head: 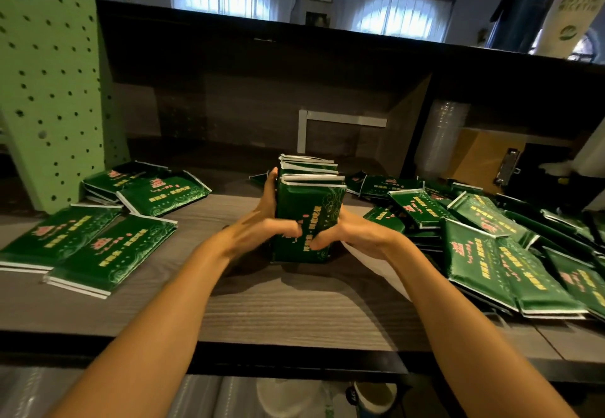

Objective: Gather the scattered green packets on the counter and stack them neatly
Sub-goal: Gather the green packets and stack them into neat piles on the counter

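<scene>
Item: bundle of green packets (pixel 307 211), stood on end on the wood-grain counter (pixel 294 306) at picture centre, gripped between both hands. White sealed edges are seen at the top of the bundle; gold and pink print is carried on the near face.

Left hand (pixel 262 221): pressed flat against the bundle's 9 o'clock side, thumb wrapped across the near face, fingers closed around the packets.

Right hand (pixel 353 234): clamped on the 3 o'clock side, thumb likewise curled onto the near face, fingers closed behind the bundle (their tips are hidden).

Loose stock, 3 o'clock: a disordered heap of packets (pixel 491 237), overlapped and tilted, spread toward the right edge of the counter.

Loose stock, 9 o'clock: small flat stacks of packets (pixel 108 254) laid in a rough group, with two further stacks (pixel 147 185) behind them toward 10 o'clock.

Fixtures: a pale green perforated panel (pixel 49 74) is set at 10 o'clock; a clipboard (pixel 484 159) is leaned at 2 o'clock against the back of the counter recess
</scene>
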A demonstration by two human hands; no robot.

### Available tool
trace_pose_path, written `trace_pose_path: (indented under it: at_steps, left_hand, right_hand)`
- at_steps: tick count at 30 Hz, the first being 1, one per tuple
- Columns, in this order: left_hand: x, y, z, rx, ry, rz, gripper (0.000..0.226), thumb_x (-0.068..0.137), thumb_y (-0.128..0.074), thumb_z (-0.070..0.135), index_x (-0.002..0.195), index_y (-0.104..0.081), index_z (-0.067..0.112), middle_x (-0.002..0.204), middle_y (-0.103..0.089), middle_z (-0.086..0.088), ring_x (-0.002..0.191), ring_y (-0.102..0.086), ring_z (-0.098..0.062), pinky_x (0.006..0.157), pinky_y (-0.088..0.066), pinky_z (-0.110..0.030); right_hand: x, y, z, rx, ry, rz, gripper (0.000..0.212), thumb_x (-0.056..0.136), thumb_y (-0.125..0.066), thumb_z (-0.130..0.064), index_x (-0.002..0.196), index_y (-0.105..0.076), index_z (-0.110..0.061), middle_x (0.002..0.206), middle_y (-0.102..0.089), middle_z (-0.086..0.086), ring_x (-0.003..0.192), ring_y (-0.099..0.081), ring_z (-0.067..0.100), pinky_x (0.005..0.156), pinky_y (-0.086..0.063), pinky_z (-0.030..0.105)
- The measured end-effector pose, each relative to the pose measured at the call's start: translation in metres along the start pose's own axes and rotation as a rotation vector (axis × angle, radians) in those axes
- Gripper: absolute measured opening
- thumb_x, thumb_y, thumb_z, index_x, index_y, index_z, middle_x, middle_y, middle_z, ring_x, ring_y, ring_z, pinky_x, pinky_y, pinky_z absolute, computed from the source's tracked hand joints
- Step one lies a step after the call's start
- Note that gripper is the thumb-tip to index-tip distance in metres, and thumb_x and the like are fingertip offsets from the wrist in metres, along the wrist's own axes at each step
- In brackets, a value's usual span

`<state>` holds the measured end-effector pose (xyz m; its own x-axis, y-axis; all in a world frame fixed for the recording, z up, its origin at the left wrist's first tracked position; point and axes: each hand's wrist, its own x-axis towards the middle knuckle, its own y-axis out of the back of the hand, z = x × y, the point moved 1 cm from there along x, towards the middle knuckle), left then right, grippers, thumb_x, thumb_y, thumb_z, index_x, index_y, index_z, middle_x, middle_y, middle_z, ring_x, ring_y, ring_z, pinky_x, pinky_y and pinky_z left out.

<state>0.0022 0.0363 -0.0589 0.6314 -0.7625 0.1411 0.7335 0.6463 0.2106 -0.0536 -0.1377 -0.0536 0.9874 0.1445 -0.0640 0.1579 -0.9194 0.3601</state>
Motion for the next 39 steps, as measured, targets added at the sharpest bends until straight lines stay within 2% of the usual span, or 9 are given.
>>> trace_pose_path:
  at_steps: [4, 6, 12, 17, 20, 24, 30, 34, 39]
  left_hand:
    - [0.007, -0.003, -0.003, -0.015, 0.046, 0.059, 0.101, 0.057, -0.062, 0.014, 0.146, -0.016, 0.020, 0.133, -0.049, -0.003, 0.111, -0.053, -0.007, 0.076, -0.049, -0.011]
    - [0.007, -0.006, -0.001, -0.031, 0.047, 0.094, 0.096, 0.057, -0.061, 0.011, 0.142, -0.017, 0.019, 0.128, -0.049, 0.000, 0.105, -0.052, -0.002, 0.071, -0.048, -0.006]
    - [0.007, 0.001, 0.009, -0.231, 0.141, 0.310, 0.096, 0.046, -0.074, 0.021, 0.133, -0.035, 0.012, 0.122, -0.057, -0.011, 0.110, -0.059, -0.023, 0.091, -0.051, -0.037]
    - [0.006, 0.013, 0.062, -0.366, 0.300, 0.438, 0.045, 0.075, -0.069, 0.017, 0.117, -0.058, 0.008, 0.094, -0.067, 0.002, 0.076, -0.065, -0.004, 0.061, -0.051, -0.012]
    - [-0.007, 0.031, 0.104, -0.400, 0.418, 0.504, 0.046, 0.080, -0.067, 0.030, 0.121, -0.058, 0.014, 0.097, -0.067, 0.005, 0.084, -0.063, -0.006, 0.068, -0.050, -0.019]
    - [-0.042, 0.060, 0.153, -0.567, 0.568, 0.630, 0.024, 0.083, -0.063, 0.034, 0.102, -0.064, 0.019, 0.104, -0.070, -0.007, 0.093, -0.065, -0.021, 0.082, -0.051, -0.034]
    - [-0.112, 0.112, 0.172, -0.799, 0.437, 0.859, 0.021, 0.088, -0.052, 0.019, 0.105, -0.063, 0.012, 0.090, -0.072, -0.009, 0.081, -0.067, -0.024, 0.078, -0.053, -0.037]
    - [-0.160, 0.158, 0.169, -0.839, 0.407, 0.944, 0.023, 0.091, -0.042, 0.018, 0.098, -0.061, 0.008, 0.076, -0.072, -0.009, 0.063, -0.068, -0.021, 0.064, -0.054, -0.031]
    - [-0.212, 0.237, 0.153, -0.877, 0.338, 1.025, 0.025, 0.089, -0.043, 0.020, 0.099, -0.061, 0.006, 0.079, -0.073, -0.013, 0.064, -0.070, -0.025, 0.060, -0.058, -0.033]
  right_hand:
    - [0.010, -0.003, 0.006, -0.033, -0.036, 0.038, 0.111, 0.046, -0.070, -0.013, 0.145, -0.020, -0.014, 0.132, -0.049, 0.009, 0.111, -0.052, 0.012, 0.071, -0.048, 0.009]
    - [0.011, -0.005, 0.006, -0.016, -0.024, 0.077, 0.103, 0.049, -0.063, -0.006, 0.143, -0.022, -0.011, 0.133, -0.047, 0.012, 0.111, -0.051, 0.014, 0.072, -0.047, 0.008]
    - [0.009, -0.003, -0.019, 0.214, -0.124, 0.161, 0.076, 0.057, -0.058, -0.010, 0.123, -0.023, -0.022, 0.114, -0.051, 0.005, 0.099, -0.054, 0.012, 0.078, -0.048, 0.022]
    - [0.019, 0.005, -0.071, 0.275, -0.278, 0.182, 0.048, 0.067, -0.064, -0.020, 0.111, -0.045, -0.020, 0.109, -0.057, 0.003, 0.099, -0.056, 0.019, 0.087, -0.045, 0.032]
    - [0.025, 0.004, -0.115, 0.266, -0.356, 0.140, 0.046, 0.075, -0.064, -0.028, 0.117, -0.052, -0.016, 0.116, -0.059, 0.007, 0.106, -0.056, 0.022, 0.092, -0.043, 0.036]
    - [0.035, -0.017, -0.173, 0.236, -0.397, 0.011, 0.047, 0.081, -0.062, -0.031, 0.123, -0.054, -0.010, 0.119, -0.060, 0.009, 0.108, -0.057, 0.022, 0.098, -0.043, 0.039]
    - [0.070, -0.096, -0.227, 0.192, -0.296, -0.239, 0.026, 0.088, -0.058, -0.023, 0.113, -0.056, -0.015, 0.097, -0.063, -0.002, 0.090, -0.060, 0.013, 0.088, -0.048, 0.032]
    - [0.093, -0.155, -0.252, 0.093, -0.260, -0.365, 0.048, 0.087, -0.059, -0.039, 0.125, -0.053, -0.011, 0.116, -0.062, 0.003, 0.106, -0.059, 0.020, 0.100, -0.046, 0.039]
    - [0.126, -0.223, -0.288, 0.055, -0.183, -0.372, 0.030, 0.096, -0.046, -0.036, 0.117, -0.056, -0.017, 0.113, -0.057, 0.004, 0.107, -0.054, 0.020, 0.095, -0.043, 0.034]
